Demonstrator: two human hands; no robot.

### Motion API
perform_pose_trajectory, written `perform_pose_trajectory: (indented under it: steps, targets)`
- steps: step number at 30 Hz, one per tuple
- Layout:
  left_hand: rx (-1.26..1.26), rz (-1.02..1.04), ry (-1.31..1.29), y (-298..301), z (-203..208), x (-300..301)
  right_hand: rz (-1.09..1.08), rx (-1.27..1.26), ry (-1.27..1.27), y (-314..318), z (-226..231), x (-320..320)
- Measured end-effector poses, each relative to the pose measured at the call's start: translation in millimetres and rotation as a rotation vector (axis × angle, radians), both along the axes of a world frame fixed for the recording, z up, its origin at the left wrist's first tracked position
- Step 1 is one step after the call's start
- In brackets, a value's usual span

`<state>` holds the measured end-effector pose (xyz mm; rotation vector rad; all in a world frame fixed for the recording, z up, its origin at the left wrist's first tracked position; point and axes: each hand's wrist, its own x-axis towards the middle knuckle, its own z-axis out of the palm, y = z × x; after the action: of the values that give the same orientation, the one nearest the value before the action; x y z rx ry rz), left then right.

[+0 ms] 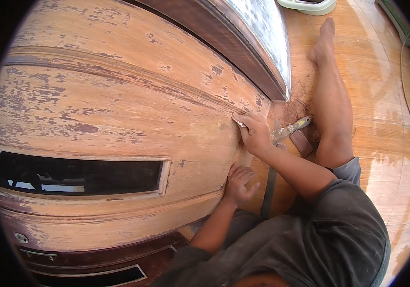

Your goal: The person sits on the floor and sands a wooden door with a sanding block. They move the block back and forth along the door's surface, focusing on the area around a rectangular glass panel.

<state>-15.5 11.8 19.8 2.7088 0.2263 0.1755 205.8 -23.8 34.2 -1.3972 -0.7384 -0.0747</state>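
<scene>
Wood in pale orange-brown, flecked with dark flaking finish, makes up the broad door (pixel 176 107) at left. At centre, the right hand (pixel 256 136), fingers curled closed, pinches a small pale flat piece (pixel 239 121) against it; just below, the left hand (pixel 238 185), loosely open and empty, rests along the door's edge.

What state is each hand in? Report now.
Left hand: open, at the door's edge.
Right hand: closed, holding a small pale piece against the door.
</scene>
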Motion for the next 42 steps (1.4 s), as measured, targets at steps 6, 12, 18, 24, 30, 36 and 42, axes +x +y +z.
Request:
perform_pose_trajectory:
  steps: [6,12,18,24,30,36,42]
  targets:
    - [0.029,0.007,-0.046,-0.2,-3.1,0.2,0.018,0.014,-0.057,-5.7,12.9,3.4]
    - [0.033,0.007,-0.064,-3.1,-2.5,-0.9,-0.021,0.055,-0.066,3.8,39.6,-1.4]
    - [0.037,0.011,-0.01,-0.1,-6.0,-2.9,-0.067,0.112,-0.102,5.3,45.8,-1.8]
    - [0.025,-0.005,-0.071,0.4,-8.6,-4.8,-0.02,0.147,-0.115,11.3,80.3,5.3]
    - [0.024,-0.006,-0.085,2.2,-10.6,-4.1,-0.022,0.128,-0.156,6.3,83.5,5.2]
    - [0.015,-0.021,-0.081,1.0,-3.9,-2.6,-0.034,0.074,-0.185,3.2,94.7,7.1]
    - [-0.017,-0.021,-0.098,1.9,-6.6,-2.9,-0.029,0.244,-0.248,23.3,131.3,14.9]
